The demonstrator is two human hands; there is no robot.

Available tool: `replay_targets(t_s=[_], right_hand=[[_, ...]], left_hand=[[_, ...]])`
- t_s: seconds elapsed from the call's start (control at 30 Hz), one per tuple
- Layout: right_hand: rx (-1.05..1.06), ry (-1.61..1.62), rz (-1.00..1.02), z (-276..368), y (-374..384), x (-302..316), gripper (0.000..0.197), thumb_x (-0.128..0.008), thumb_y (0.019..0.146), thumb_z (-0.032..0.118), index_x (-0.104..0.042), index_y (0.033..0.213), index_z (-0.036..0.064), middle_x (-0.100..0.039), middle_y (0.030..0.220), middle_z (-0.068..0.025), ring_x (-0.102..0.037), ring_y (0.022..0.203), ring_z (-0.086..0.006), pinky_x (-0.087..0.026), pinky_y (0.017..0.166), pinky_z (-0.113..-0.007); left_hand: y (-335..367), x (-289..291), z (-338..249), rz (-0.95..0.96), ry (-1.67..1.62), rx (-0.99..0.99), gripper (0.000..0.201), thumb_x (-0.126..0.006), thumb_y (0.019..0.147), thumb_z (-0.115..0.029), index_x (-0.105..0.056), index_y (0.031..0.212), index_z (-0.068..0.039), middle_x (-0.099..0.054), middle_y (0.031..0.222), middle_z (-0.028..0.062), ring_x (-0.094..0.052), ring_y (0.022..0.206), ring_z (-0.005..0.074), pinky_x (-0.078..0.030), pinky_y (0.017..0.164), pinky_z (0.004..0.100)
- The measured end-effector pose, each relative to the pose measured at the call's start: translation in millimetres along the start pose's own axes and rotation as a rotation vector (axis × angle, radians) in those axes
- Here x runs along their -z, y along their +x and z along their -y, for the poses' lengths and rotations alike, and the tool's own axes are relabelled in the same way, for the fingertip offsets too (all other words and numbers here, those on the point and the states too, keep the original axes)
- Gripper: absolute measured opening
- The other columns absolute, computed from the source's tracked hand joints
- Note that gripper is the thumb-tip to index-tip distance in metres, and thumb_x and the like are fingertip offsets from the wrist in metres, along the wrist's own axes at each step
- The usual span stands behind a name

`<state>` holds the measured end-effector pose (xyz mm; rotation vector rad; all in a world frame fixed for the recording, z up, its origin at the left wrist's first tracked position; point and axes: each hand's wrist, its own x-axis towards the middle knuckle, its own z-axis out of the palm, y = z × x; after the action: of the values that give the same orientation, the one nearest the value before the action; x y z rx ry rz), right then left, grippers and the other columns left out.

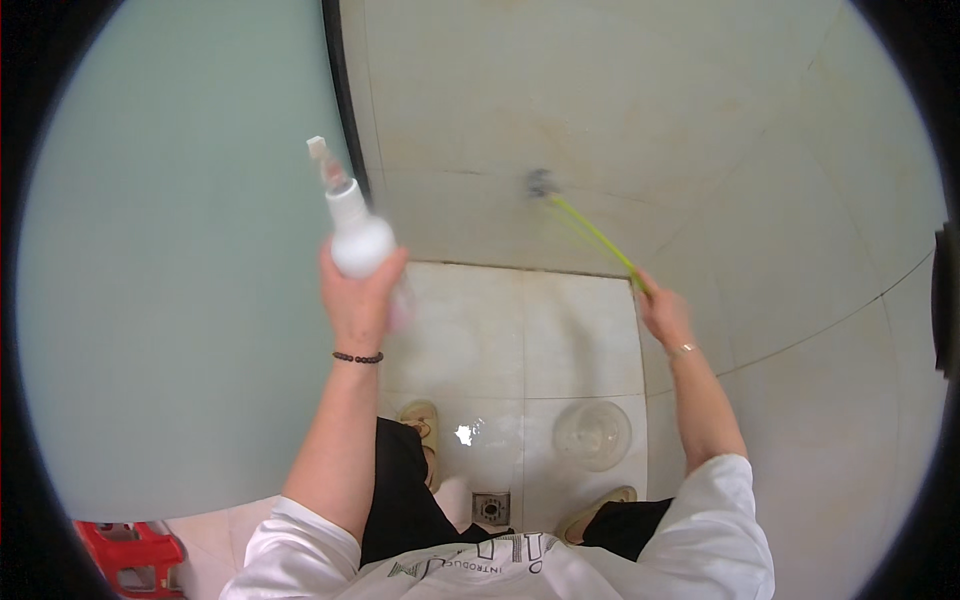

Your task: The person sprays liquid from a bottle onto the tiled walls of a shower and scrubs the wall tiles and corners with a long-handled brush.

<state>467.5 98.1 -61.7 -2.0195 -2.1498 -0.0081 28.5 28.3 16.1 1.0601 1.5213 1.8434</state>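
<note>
My left hand [362, 298] is wrapped round a white spray bottle [362, 243], whose narrow top points up and away from me in front of the frosted glass panel. Part of the bottle's lower end shows pinkish behind my wrist. On the other side, my right hand [664, 310] grips the green handle of a cleaning brush [596, 232]. The brush's small dark head, blurred, is against or close to the tiled wall [640, 110]; whether it touches I cannot tell.
A clear plastic basin [592, 437] stands on the tiled floor [460, 320] near my right foot. Between my feet lies a square floor drain [490, 508]. The frosted glass panel [180, 260] with its dark edge rises on the left. A red plastic stool [132, 555] is at the lower left.
</note>
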Motion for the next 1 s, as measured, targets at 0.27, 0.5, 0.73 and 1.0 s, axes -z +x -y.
replay_targets(t_s=[0.27, 0.5, 0.73, 1.0], right_hand=[[-0.337, 0.268, -0.214, -37.0, -25.3, -57.6, 0.049, -0.050, 0.091, 0.025, -0.041, 0.137, 0.0106, -0.063, 0.078, -0.0214, -0.061, 0.068, -0.0363, -0.048, 0.061, -0.047], [-0.179, 0.478, 0.161, 171.3, 3.9, -190.9, 0.028, -0.049, 0.089, 0.021, -0.057, 0.103, -0.0025, -0.064, 0.085, -0.0238, -0.061, 0.078, -0.0397, -0.049, 0.066, -0.047], [0.001, 1.037, 0.219, 294.4, 0.6, -133.4, 0.039, -0.057, 0.085, 0.025, -0.057, 0.118, 0.0038, -0.063, 0.102, -0.0238, -0.059, 0.096, -0.0388, -0.047, 0.083, -0.044], [-0.412, 0.660, 0.235, 77.8, 41.5, -129.2, 0.046, -0.067, 0.077, 0.028, -0.062, 0.113, 0.0011, -0.065, 0.102, -0.0215, -0.065, 0.090, -0.0336, -0.051, 0.080, -0.039]], left_hand=[[1.0, -9.3, 5.5, -0.010, 0.056, -0.021, 0.064, -0.079, 0.067, -0.020, -0.046, 0.119, 0.000, -0.059, 0.103, 0.0093, -0.059, 0.090, 0.0187, -0.048, 0.081, 0.0333], [-16.9, -44.0, -4.2, 0.041, -0.012, -0.016, 0.064, -0.079, 0.067, -0.020, -0.047, 0.118, 0.001, -0.059, 0.103, 0.0087, -0.059, 0.090, 0.0182, -0.048, 0.081, 0.0328], [-2.8, -24.2, 7.3, 0.024, 0.060, -0.001, 0.062, -0.079, 0.067, -0.018, -0.047, 0.117, 0.001, -0.059, 0.103, 0.0089, -0.058, 0.090, 0.0181, -0.047, 0.080, 0.0326], [-1.9, -9.8, -1.4, 0.038, 0.035, 0.016, 0.061, -0.078, 0.068, -0.015, -0.047, 0.118, 0.001, -0.059, 0.102, 0.0087, -0.058, 0.089, 0.0175, -0.048, 0.080, 0.0325]])
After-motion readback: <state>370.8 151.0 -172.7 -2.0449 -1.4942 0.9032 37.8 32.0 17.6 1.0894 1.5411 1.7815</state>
